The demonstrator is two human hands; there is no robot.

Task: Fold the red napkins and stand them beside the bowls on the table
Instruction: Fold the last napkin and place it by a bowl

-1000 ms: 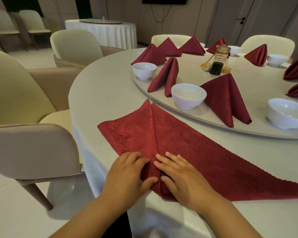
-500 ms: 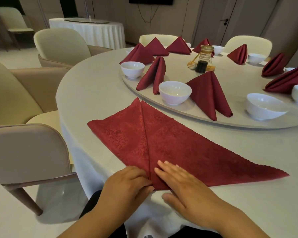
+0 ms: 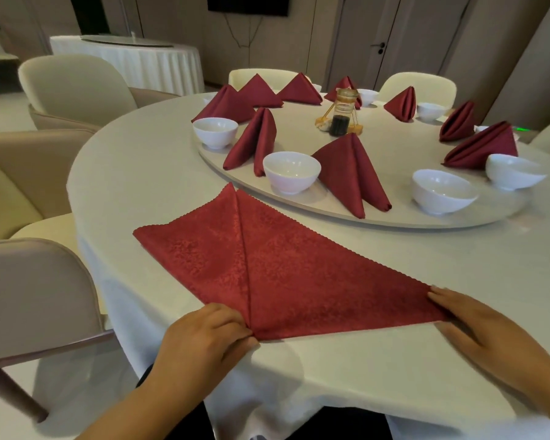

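Two hands work one flat napkin (image 3: 283, 274) at the near side of the table (image 3: 140, 173), seen from the head camera. The left flap is already folded in to a centre seam, and the right wing lies spread out. The left hand (image 3: 204, 341) has its fingers curled and pinches the near tip where the seam ends. The right hand (image 3: 483, 331) lies with straight fingers on the far right corner. Whether its thumb is tucked under the cloth I cannot tell.

Likeliest fault: the pinched tip sits close to the table's near edge, so a pull toward the body could drag it over the drop and skew the seam. If the left pinch loosens, the folded flap may spring open. If the right corner is brought across crooked, its edge would likely overlap or gap at the seam, and the finished napkin may lean.

Room looks fair. Bare tablecloth lies to the right of the napkin and in front of it. Its far tip is just short of the turntable (image 3: 394, 222) rim, with a bowl (image 3: 291, 171) and a standing napkin (image 3: 350, 173) just beyond, so any push forward risks nudging them. On the left a chair (image 3: 29, 296) stands close to the table.
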